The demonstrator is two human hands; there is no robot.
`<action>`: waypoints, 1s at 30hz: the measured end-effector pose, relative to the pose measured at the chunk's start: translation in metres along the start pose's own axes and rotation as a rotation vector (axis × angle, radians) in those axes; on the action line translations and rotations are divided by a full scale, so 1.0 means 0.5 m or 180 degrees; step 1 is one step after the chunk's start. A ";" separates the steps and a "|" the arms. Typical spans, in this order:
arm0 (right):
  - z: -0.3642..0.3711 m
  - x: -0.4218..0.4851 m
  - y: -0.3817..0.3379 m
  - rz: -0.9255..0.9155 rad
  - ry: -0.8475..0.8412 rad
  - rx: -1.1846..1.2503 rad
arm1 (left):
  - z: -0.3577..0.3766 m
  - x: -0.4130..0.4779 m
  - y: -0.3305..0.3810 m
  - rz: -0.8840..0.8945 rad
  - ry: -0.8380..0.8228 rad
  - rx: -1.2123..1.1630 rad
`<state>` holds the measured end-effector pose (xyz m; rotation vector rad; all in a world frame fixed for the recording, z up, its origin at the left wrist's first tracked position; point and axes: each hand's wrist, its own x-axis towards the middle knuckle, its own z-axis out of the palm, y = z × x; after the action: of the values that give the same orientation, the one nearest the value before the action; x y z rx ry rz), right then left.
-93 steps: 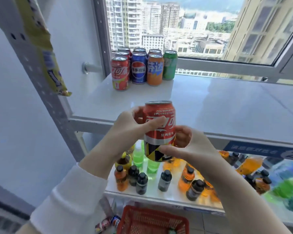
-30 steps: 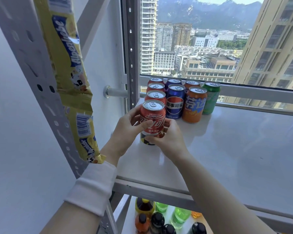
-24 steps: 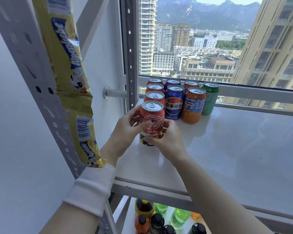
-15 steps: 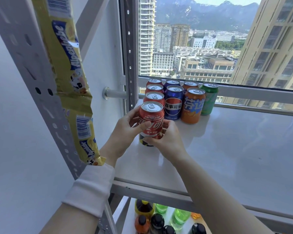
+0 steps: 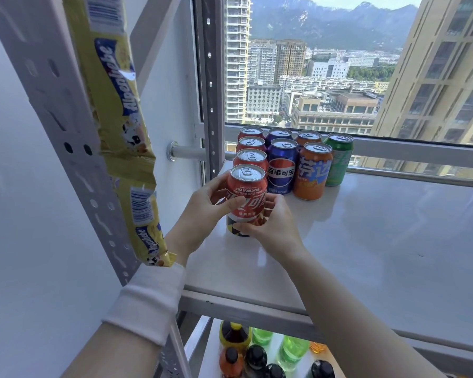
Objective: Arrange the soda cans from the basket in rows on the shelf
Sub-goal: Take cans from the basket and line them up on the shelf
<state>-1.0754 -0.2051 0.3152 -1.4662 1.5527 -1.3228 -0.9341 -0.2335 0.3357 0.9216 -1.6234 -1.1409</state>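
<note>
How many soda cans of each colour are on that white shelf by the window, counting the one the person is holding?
Red metal soda cans: 4, including the held red can
Blue metal soda cans: 2
Orange metal soda cans: 2
Green metal soda can: 1
Total: 9

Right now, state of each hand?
Left hand: holding the red can.
Right hand: holding the same can.
</note>
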 end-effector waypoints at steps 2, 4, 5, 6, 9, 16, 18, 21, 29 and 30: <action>0.000 -0.001 0.000 0.0019 0.0000 0.0016 | 0.001 -0.001 -0.001 -0.0011 -0.0003 -0.0028; 0.000 -0.002 0.000 0.0010 0.0020 0.0008 | 0.002 -0.001 -0.001 -0.0020 -0.0015 -0.0060; 0.000 -0.002 0.000 0.0001 0.0032 0.0004 | 0.002 -0.001 -0.002 -0.0028 -0.0018 -0.0075; 0.000 -0.002 0.000 -0.0006 0.0042 0.0004 | 0.002 0.000 -0.002 -0.0037 -0.0018 -0.0084; 0.001 -0.002 0.002 0.0004 0.0052 -0.0033 | 0.003 0.000 -0.002 -0.0052 -0.0017 -0.0092; 0.004 0.000 0.005 0.0028 0.0074 -0.0017 | 0.003 0.002 -0.002 -0.0084 -0.0021 -0.0051; 0.005 0.000 0.009 0.0049 0.0087 0.0007 | 0.004 0.001 -0.003 -0.0107 -0.0020 -0.0065; 0.008 -0.001 0.011 0.0017 0.0117 0.0051 | 0.006 -0.001 -0.004 -0.0118 -0.0018 -0.0072; -0.004 -0.025 0.002 0.0001 -0.0057 -0.0032 | 0.019 -0.022 0.003 -0.0190 -0.0024 0.0111; -0.012 -0.034 -0.003 -0.0022 -0.0070 -0.0159 | 0.023 -0.030 0.005 -0.0202 -0.0021 0.0184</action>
<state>-1.0773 -0.1868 0.3150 -1.5128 1.5786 -1.2761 -0.9409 -0.2159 0.3327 1.0140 -1.6503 -1.1463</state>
